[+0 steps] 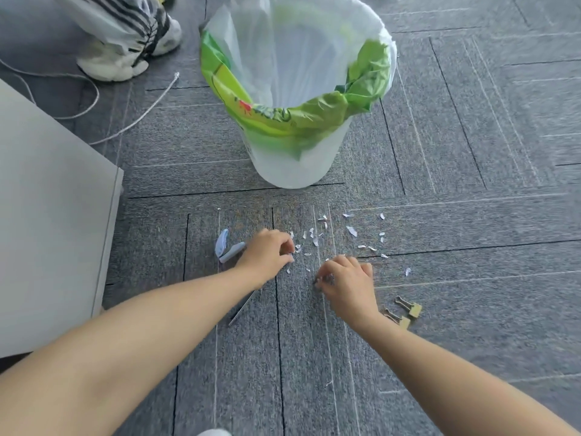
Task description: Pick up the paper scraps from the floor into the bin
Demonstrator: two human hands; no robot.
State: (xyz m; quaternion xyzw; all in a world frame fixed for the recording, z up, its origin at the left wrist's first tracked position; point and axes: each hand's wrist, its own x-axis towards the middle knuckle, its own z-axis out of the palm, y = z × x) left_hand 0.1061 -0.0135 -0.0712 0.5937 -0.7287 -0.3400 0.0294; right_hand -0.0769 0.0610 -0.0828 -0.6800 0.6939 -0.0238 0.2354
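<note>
1. Grey cabinet panel (47, 215), far left, standing on the floor.
2. White cable (138, 118), loose on the carpet floor (471, 309) behind the panel.
3. Blue-handled tool (224, 243), just left of the left hand; its metal shaft passes under the forearm.
4. Left hand (267, 251), low on the carpet; grip narrow, fingertips curled and pinching at paper scraps.
5. Bin (295, 165), white, upright, lined with a green and white bag, beyond both hands.
6. Paper scraps (352, 231), small and white, scattered on the carpet between bin and hands, mostly right of centre.
7. Right hand (345, 278), fingers curled down to the carpet; grip narrow, contents cannot be told.
8. Two brass binder clips (405, 309), just right of the right wrist.
</note>
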